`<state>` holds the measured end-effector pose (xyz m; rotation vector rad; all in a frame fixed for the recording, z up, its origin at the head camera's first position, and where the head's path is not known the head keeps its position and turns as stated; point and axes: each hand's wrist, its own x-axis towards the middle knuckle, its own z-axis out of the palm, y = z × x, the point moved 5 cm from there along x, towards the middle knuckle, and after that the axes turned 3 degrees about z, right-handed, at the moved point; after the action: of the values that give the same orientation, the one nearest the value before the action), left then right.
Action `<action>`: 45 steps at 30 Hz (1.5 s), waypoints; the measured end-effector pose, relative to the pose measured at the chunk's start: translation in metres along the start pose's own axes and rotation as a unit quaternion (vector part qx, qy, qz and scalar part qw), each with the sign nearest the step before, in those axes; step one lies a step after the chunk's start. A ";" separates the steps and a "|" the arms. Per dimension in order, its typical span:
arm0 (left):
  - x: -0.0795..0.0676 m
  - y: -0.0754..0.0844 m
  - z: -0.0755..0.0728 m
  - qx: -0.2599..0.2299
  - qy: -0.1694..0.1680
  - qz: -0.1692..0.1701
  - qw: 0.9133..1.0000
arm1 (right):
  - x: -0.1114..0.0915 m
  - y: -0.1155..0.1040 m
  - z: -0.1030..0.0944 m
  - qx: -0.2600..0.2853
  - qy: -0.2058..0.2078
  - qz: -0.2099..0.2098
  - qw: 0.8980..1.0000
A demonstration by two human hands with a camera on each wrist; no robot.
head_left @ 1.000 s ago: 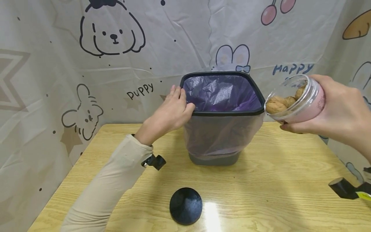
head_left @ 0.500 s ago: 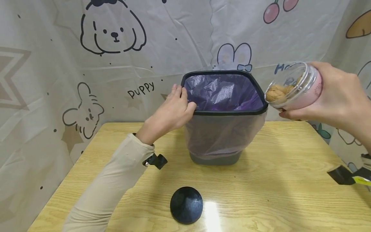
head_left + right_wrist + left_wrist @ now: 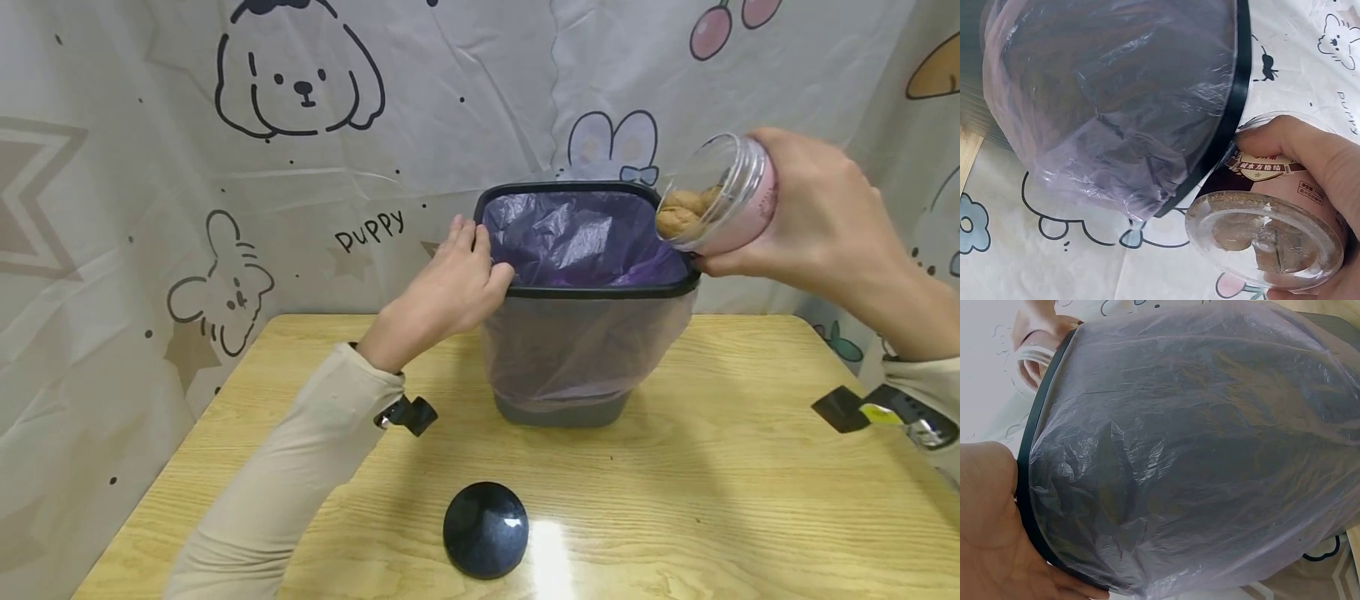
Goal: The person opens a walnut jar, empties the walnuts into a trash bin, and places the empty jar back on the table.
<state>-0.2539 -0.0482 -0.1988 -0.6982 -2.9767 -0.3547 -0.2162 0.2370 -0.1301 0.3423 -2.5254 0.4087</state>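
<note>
A trash bin (image 3: 558, 358) with a black rim and a purple plastic liner (image 3: 573, 237) stands on the table. My left hand (image 3: 453, 279) holds its rim at the left, fingers on the outer side and thumb at the front corner. My right hand (image 3: 817, 208) grips a clear plastic jar (image 3: 738, 212) with a pink label, tilted so that its mouth faces left over the bin's right rim. Several walnuts (image 3: 681, 215) lie inside the jar near its mouth. In the right wrist view the jar's clear base (image 3: 1266, 240) faces the camera, with the label beside the thumb.
A round black lid (image 3: 486, 530) lies on the wooden table (image 3: 360, 500) in front of the bin. A pale curtain (image 3: 450, 100) with cartoon prints hangs behind and at both sides.
My right hand has moved the jar up and left, from beside the bin to over its right rim. The walnuts have stayed in the jar. My left hand keeps its place on the rim.
</note>
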 end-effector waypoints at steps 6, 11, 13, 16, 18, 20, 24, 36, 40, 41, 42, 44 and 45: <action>0.000 0.001 0.000 0.005 0.001 0.003 1.000 | 0.012 -0.002 0.008 -0.014 0.008 -0.008 1.000; 0.000 0.000 0.001 -0.004 0.011 -0.003 1.000 | 0.015 -0.001 0.014 -0.007 0.021 -0.006 1.000; -0.001 0.001 0.002 -0.006 0.014 -0.005 1.000 | 0.015 0.000 0.015 -0.005 0.024 -0.006 1.000; -0.001 0.003 0.002 -0.008 0.011 -0.008 1.000 | 0.016 0.000 0.017 -0.007 0.029 -0.019 0.999; -0.002 0.006 0.003 -0.006 0.005 -0.010 1.000 | 0.017 0.000 0.018 -0.014 0.034 -0.037 0.999; -0.002 0.009 0.003 -0.009 0.001 -0.012 1.000 | 0.019 -0.001 0.019 -0.021 0.038 -0.050 0.998; -0.003 0.013 0.004 -0.013 0.000 -0.009 1.000 | 0.021 0.002 0.021 -0.027 0.044 -0.057 0.997; -0.004 0.005 0.002 -0.043 -0.013 -0.015 0.999 | 0.014 -0.004 0.021 -0.028 0.091 -0.114 0.989; -0.003 0.004 0.001 -0.036 -0.012 -0.013 0.999 | 0.014 -0.012 0.021 -0.052 0.102 -0.150 0.982; -0.002 0.004 0.001 -0.035 -0.011 -0.012 0.999 | 0.013 -0.014 0.021 -0.058 0.106 -0.163 0.979; -0.002 0.004 0.002 -0.035 -0.012 -0.012 0.999 | 0.012 -0.016 0.021 -0.063 0.111 -0.174 0.976; -0.002 0.005 0.003 -0.037 -0.012 -0.013 0.999 | 0.011 -0.019 0.022 -0.070 0.121 -0.196 0.970; -0.002 0.005 0.003 -0.039 -0.012 -0.013 0.999 | 0.010 -0.020 0.023 -0.072 0.125 -0.203 0.969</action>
<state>-0.2501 -0.0439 -0.2010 -0.6755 -3.0105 -0.4697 -0.2291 0.2093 -0.1382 0.6881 -2.1540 0.0997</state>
